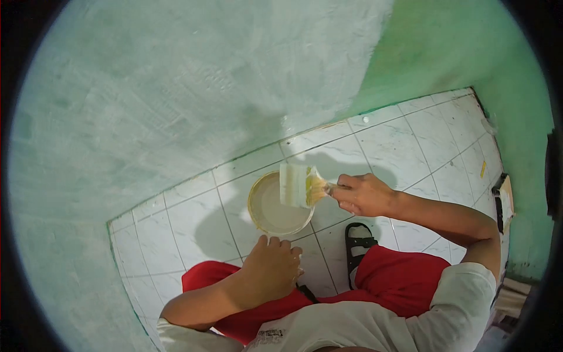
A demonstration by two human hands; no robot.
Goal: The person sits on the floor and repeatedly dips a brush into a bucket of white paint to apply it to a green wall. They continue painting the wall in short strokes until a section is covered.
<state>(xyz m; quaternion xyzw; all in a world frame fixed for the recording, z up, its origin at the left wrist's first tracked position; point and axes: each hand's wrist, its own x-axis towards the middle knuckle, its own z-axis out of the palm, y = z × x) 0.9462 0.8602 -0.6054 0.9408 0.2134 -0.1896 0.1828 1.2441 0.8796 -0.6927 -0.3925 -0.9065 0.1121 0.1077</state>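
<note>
My right hand [365,195] is closed around the handle of a wide paintbrush [296,185]. The brush has pale, paint-coated bristles and a yellowish band near the handle. In this view its bristles overlap the right side of a round bucket [252,205] of whitish paint [271,205] on the floor. My left hand [272,263] hangs near the bucket's front rim, in front of my knee. Its fingers are curled in and nothing shows in them; the palm side is hidden.
Ahead stands a wall [193,88] with a whitish coat, still green [422,53] toward the right. White tiles [387,138] cover the floor. My sandalled foot [359,240] is close to the bucket. A dark-edged object [504,202] leans by the right wall.
</note>
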